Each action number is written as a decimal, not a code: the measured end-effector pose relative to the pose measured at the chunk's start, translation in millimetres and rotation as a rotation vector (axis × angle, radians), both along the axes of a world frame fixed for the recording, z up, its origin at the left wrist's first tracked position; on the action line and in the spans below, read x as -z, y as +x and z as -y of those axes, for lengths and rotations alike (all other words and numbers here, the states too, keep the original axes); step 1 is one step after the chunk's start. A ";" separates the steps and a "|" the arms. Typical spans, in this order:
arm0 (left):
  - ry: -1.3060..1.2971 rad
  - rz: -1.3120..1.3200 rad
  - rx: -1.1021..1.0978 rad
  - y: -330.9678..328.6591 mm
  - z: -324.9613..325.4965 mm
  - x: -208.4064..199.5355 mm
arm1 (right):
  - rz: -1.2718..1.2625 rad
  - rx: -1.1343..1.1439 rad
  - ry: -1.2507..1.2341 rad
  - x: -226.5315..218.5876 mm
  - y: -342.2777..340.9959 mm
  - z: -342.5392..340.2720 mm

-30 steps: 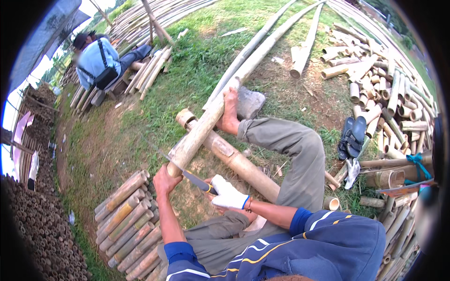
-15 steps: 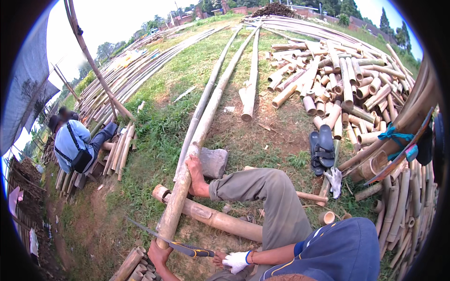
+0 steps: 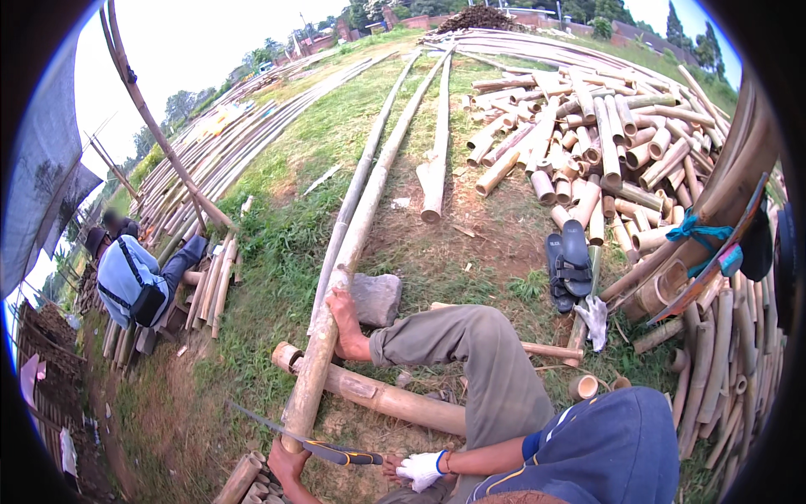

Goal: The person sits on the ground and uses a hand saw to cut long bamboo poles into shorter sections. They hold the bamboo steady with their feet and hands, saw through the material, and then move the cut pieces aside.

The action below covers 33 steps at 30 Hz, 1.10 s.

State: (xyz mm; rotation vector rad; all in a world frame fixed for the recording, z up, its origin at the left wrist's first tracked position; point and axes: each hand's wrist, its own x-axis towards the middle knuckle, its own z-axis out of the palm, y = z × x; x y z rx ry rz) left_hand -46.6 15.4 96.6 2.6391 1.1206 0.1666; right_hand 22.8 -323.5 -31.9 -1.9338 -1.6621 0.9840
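Observation:
A long bamboo pole (image 3: 363, 214) slants from the far field toward me, its near part resting across a thicker bamboo log (image 3: 395, 401). My left hand (image 3: 288, 462) is wrapped round the pole's near end. In my right hand (image 3: 420, 470), which wears a white glove with bare fingertips, is the end of a hand saw's black and orange handle (image 3: 357, 458). The saw's thin curved blade (image 3: 267, 419) lies across the pole just beyond my left hand. My bare foot (image 3: 347, 326) presses against the pole, beside a grey stone (image 3: 375, 299).
Cut bamboo pieces (image 3: 604, 126) form a large heap at the right. Black sandals (image 3: 571, 267) and a white glove (image 3: 594, 323) lie before it. Short bamboo offcuts (image 3: 239, 479) sit near my left hand. A person in light blue (image 3: 126, 277) sits at the left.
The saw's blade tip sits slightly lower while both hands keep their grips. The view has turned a little to the right.

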 end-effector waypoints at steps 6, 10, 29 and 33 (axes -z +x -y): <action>0.025 0.001 -0.002 -1.0 -1.1 4.0 | -0.040 0.013 -0.093 0.5 0.3 -4.4; 0.007 -0.009 -0.025 -1.3 1.4 -1.3 | -0.025 0.026 -0.012 -2.9 -0.2 1.3; -0.005 0.055 -0.016 -4.6 2.7 -0.9 | -0.011 0.028 -0.097 -6.5 1.1 -0.4; -0.003 0.067 -0.001 -2.5 1.4 2.8 | -0.013 0.030 -0.074 -4.5 1.9 2.2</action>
